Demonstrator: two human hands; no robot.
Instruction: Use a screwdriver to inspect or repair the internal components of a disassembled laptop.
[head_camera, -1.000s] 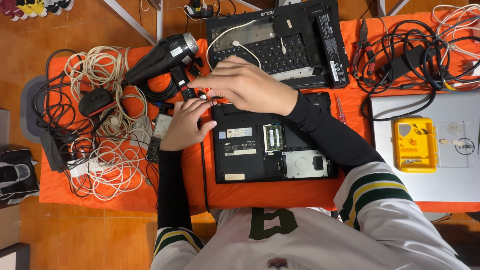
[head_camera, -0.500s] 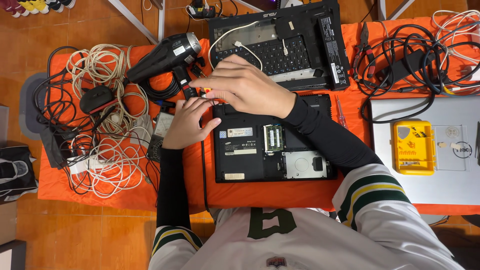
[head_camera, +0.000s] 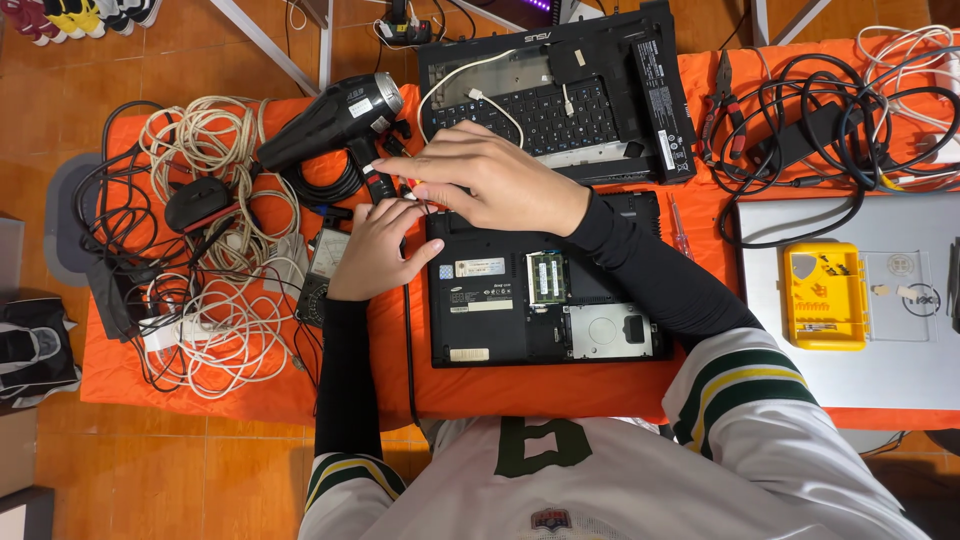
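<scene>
- Working at the upper left corner of an upturned black laptop (head_camera: 545, 285), both hands met over the orange table cover (head_camera: 560, 390) as I watched from the head camera.
- The right hand (head_camera: 490, 180) lay arched over that corner, fingers curled down as if pinching something small; what it gripped was hidden beneath them, so I could not tell.
- The left hand (head_camera: 372, 250) sat just beside the laptop's left edge, fingers bent toward a thin dark wire (head_camera: 407, 330) near the corner; whether it held the wire I could not tell.
- The laptop lay flat, bottom up, its long axis running left to right across the table, with memory sticks (head_camera: 545, 277) and a silver drive (head_camera: 605, 330) exposed.
- I judged it rigid and fairly heavy, best held by its outer edges; the bared boards looked fragile and not for touching.
- A black hair dryer (head_camera: 330, 120) lay just beyond the hands, nozzle pointing left, beside a tangle of white cables (head_camera: 215, 310).
</scene>
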